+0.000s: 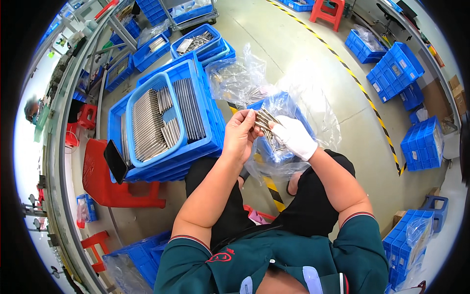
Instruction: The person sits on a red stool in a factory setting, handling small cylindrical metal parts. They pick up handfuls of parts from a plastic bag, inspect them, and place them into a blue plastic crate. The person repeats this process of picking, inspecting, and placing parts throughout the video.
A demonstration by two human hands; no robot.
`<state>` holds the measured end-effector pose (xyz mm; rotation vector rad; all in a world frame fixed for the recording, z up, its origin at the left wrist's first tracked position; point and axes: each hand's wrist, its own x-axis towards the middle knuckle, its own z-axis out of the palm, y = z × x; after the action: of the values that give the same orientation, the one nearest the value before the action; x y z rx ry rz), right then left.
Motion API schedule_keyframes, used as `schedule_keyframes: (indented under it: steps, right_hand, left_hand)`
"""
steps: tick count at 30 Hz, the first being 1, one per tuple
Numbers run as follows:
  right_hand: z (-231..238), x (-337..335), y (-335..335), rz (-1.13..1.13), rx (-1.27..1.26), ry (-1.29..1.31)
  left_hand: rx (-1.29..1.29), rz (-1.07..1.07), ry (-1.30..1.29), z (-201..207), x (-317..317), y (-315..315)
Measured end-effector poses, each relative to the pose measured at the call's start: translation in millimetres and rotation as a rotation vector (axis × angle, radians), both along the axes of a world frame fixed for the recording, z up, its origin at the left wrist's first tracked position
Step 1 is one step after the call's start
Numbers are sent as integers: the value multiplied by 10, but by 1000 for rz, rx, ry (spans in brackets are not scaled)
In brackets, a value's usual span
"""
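Observation:
My bare left hand [239, 133] and my white-gloved right hand [294, 138] meet in front of me, fingers closed around a small bundle of slim metal rods [265, 117]. Below them, more such rods lie in clear plastic inside a blue bin [304, 119] on the floor. To the left, a light blue tray [129, 117] sits on stacked blue crates [211, 128], filled with neat rows of metal rods. Longer, darker rods [190, 110] stand in line beside that tray. The rods' ends within my left fingers are partly hidden.
A black flat device [115, 161] leans at the crate's near left corner. Beyond are a blue tub of loose metal parts [215, 34] and crumpled clear plastic [237, 73]. A red stool [105, 176] stands left; blue crates [395, 66] line the right. Yellow-black tape [352, 71] crosses the floor.

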<state>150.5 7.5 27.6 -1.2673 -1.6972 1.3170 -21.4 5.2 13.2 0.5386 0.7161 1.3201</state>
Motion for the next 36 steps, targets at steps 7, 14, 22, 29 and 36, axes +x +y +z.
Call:
schedule_keyframes:
  steps: [7, 14, 22, 29, 36]
  right_hand:
    - [97, -6, -47, -44, -204, 197]
    - [49, -7, -48, -118, -89, 171]
    - [154, 33, -50, -106, 101, 39]
    - [221, 36, -75, -72, 154, -22]
    - [270, 65, -72, -65, 62, 7]
  left_hand:
    - [16, -8, 11, -2, -9, -21]
    - [-15, -13, 29, 76, -55, -33]
    - [-99, -254, -174, 47, -179, -22]
    - [-76, -292, -148, 36, -202, -20]
    - [-22, -327, 0, 100, -226, -33]
